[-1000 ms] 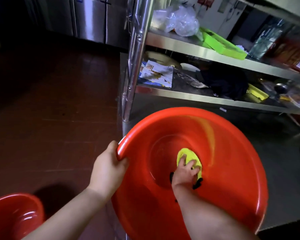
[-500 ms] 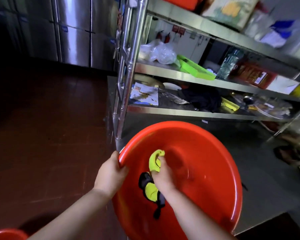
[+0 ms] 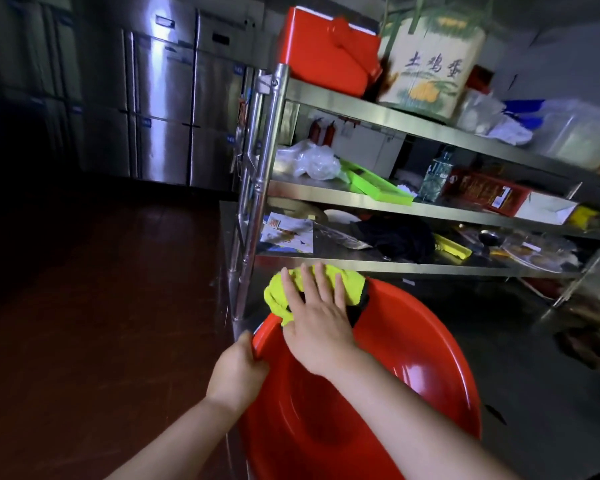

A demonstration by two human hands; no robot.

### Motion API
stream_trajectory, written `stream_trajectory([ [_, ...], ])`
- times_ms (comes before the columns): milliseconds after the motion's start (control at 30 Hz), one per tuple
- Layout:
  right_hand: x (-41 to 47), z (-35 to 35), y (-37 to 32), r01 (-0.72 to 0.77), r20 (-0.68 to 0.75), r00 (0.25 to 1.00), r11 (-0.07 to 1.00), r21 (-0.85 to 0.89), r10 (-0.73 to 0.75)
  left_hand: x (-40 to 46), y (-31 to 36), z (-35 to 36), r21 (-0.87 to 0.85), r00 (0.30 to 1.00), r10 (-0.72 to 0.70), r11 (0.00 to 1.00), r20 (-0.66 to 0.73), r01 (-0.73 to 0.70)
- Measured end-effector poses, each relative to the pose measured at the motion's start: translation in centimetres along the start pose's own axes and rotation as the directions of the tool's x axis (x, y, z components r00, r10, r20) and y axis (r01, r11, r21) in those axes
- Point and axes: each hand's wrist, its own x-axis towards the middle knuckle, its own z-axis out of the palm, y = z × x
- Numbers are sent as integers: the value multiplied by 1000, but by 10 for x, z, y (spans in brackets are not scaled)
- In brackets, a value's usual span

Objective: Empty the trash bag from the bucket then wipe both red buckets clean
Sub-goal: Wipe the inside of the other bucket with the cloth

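A large red bucket (image 3: 413,368) is tilted toward me in the lower middle, its inside facing the camera. My left hand (image 3: 238,374) grips its left rim, thumb on the outside. My right hand (image 3: 321,317) lies flat, fingers straight, pressing a yellow-green cloth (image 3: 352,284) with black trim against the bucket's far upper rim. The second red bucket is out of view.
A steel shelf rack (image 3: 378,202) stands right behind the bucket, its post (image 3: 257,209) close to the left rim. The shelves hold a red box (image 3: 326,50), a carton, a green tray (image 3: 378,183), bags and papers. Steel fridges (image 3: 174,109) stand at the back left, beyond dark red floor.
My right hand has carried the cloth from the bucket's bottom up to its far rim and flattened on it. The camera has tilted upward, so the second bucket has left the view.
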Motion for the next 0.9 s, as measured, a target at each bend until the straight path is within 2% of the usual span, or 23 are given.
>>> stream_trajectory([
  [167,14,2,2,154,63,987,983,-104,-148,2,-2,-3,12,1000,-18,1000,12,18],
  [300,24,5,9,294,43,956,936,-195,-292,2,-2,0,1,999,-36,999,-11,36],
  [400,31,4,23,337,24,939,907,-254,-342,3,-1,3,-13,999,-28,1000,-20,28],
  [467,33,1,39,283,-56,949,917,-281,-310,5,-2,4,-24,999,-30,999,-22,29],
  [567,28,-6,71,116,-142,976,947,-299,-165,5,-8,6,-44,999,-26,999,-34,24],
  [700,10,-15,109,-68,-161,987,948,-312,17,5,-7,11,-84,1000,-13,996,-21,11],
  [800,-2,-17,118,-127,-129,987,945,-300,92,9,0,12,-52,998,32,998,51,-29],
  [900,1,-20,107,-73,-133,990,959,-275,38,11,9,11,37,994,66,997,86,-69],
])
